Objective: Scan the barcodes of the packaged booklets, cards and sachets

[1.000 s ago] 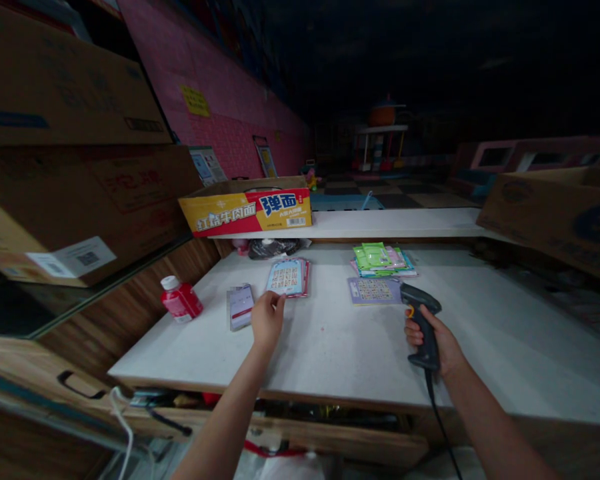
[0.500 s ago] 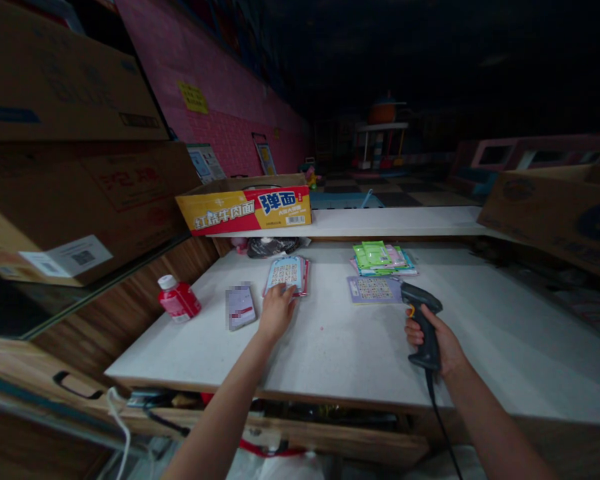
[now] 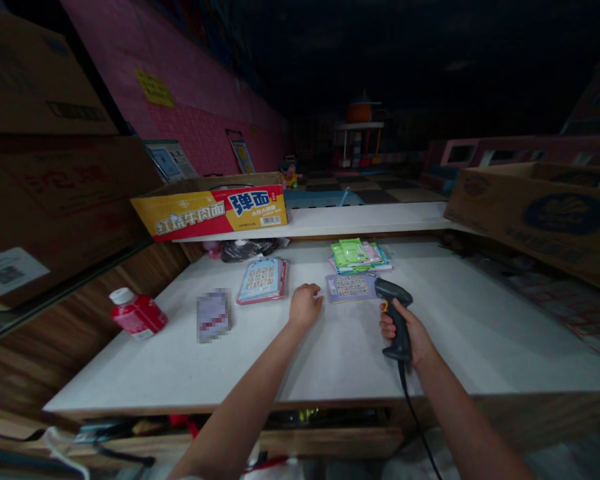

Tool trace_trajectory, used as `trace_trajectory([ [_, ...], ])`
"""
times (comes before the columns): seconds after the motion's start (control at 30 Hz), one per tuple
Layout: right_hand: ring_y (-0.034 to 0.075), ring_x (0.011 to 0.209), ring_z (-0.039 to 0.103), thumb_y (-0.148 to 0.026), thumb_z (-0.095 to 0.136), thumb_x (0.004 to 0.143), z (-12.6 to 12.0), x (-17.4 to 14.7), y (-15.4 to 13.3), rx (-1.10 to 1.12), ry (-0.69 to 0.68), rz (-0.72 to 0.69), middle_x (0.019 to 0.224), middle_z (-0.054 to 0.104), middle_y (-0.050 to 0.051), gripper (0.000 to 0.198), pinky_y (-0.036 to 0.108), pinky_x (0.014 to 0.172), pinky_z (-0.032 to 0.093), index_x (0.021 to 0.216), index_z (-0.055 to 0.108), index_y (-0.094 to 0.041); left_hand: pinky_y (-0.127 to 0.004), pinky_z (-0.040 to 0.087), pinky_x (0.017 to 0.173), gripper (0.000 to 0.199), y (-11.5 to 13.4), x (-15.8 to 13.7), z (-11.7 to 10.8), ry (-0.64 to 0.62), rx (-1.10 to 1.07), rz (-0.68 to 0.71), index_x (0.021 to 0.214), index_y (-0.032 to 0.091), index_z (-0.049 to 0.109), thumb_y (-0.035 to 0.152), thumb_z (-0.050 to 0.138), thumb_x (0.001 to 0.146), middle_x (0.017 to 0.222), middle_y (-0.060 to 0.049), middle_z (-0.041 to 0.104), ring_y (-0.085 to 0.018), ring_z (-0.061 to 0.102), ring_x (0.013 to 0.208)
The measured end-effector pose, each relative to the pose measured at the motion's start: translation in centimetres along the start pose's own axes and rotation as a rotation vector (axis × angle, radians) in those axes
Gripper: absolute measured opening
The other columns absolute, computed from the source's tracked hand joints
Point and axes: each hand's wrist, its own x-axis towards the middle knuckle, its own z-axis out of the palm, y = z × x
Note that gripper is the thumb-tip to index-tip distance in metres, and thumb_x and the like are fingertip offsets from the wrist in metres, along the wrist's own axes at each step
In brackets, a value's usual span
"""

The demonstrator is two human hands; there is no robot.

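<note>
My right hand point(image 3: 411, 333) is wrapped round the grip of a black barcode scanner point(image 3: 399, 327) with a cable hanging from it. The scanner's head sits at the right edge of a flat purple packet point(image 3: 351, 287) printed with rows of small pictures. My left hand point(image 3: 306, 307) is over the white desk just left of that packet, apart from it, fingers loosely bent and holding nothing. To its left lies a stack of blue and red packets point(image 3: 263, 280). Behind the purple packet is a pile of green, pink and teal packets point(image 3: 357, 253).
A phone point(image 3: 213, 317) with a blurred screen and a red bottle with a white cap point(image 3: 139, 313) are on the left of the desk point(image 3: 180, 373). A yellow and red noodle carton point(image 3: 215, 210) stands on the raised shelf. Brown cardboard boxes point(image 3: 75, 200) flank the left; another carton point(image 3: 530, 207) is at right.
My left hand has left the blue-topped stack and moved right toward the purple packet. My right hand still holds the scanner beside that packet. The view has turned a little right.
</note>
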Motion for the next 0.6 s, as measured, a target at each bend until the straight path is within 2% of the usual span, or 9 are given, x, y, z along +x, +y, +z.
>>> trace_trajectory([
  [0.07, 0.006, 0.043, 0.040, -0.040, 0.075, 0.075, 0.0, 0.1, 0.1, -0.007, 0.000, -0.008, 0.054, 0.047, -0.005, 0.029, 0.014, 0.037, 0.036, 0.083, 0.059, -0.018, -0.028, 0.046, 0.081, 0.022, 1.8, 1.4, 1.2, -0.045, -0.006, -0.119, 0.103, 0.018, 0.065, 0.021, 0.058, 0.082, 0.096, -0.008, 0.069, -0.019, 0.064, 0.090],
  [0.13, 0.006, 0.043, 0.041, -0.040, 0.076, 0.074, -0.1, 0.1, 0.1, -0.013, 0.000, -0.018, 0.054, 0.047, -0.005, 0.029, 0.015, 0.037, 0.036, 0.084, 0.059, -0.018, -0.028, 0.046, 0.082, 0.026, 3.4, 2.7, 2.0, -0.029, 0.036, -0.221, 0.108, 0.018, 0.062, 0.028, 0.057, 0.085, 0.103, -0.010, 0.068, -0.020, 0.063, 0.096],
  [0.27, 0.006, 0.043, 0.041, -0.041, 0.077, 0.072, 0.0, 0.2, 0.2, -0.018, 0.000, -0.024, 0.055, 0.047, -0.005, 0.033, 0.015, 0.038, 0.036, 0.085, 0.059, -0.017, -0.032, 0.044, 0.086, 0.051, 5.2, 4.0, 2.7, -0.015, 0.154, -0.369, 0.115, 0.017, 0.056, 0.049, 0.067, 0.077, 0.116, -0.014, 0.061, -0.027, 0.056, 0.111],
  [0.37, 0.006, 0.043, 0.042, -0.042, 0.078, 0.072, 0.1, 0.2, 0.2, -0.022, 0.002, -0.025, 0.054, 0.047, -0.006, 0.034, 0.015, 0.038, 0.036, 0.084, 0.059, -0.017, -0.035, 0.043, 0.089, 0.059, 5.0, 4.1, 2.7, -0.053, 0.184, -0.406, 0.113, 0.017, 0.057, 0.055, 0.071, 0.070, 0.118, -0.016, 0.058, -0.030, 0.053, 0.114],
  [0.6, 0.006, 0.043, 0.040, -0.043, 0.075, 0.073, 0.4, 0.0, 0.1, -0.066, 0.004, -0.033, 0.055, 0.046, -0.005, 0.032, 0.015, 0.038, 0.036, 0.080, 0.057, -0.019, -0.041, 0.042, 0.088, 0.050, 2.1, 2.8, 2.1, -0.055, 0.122, -0.355, 0.098, 0.018, 0.065, 0.057, 0.070, 0.066, 0.114, -0.018, 0.058, -0.035, 0.052, 0.111],
])
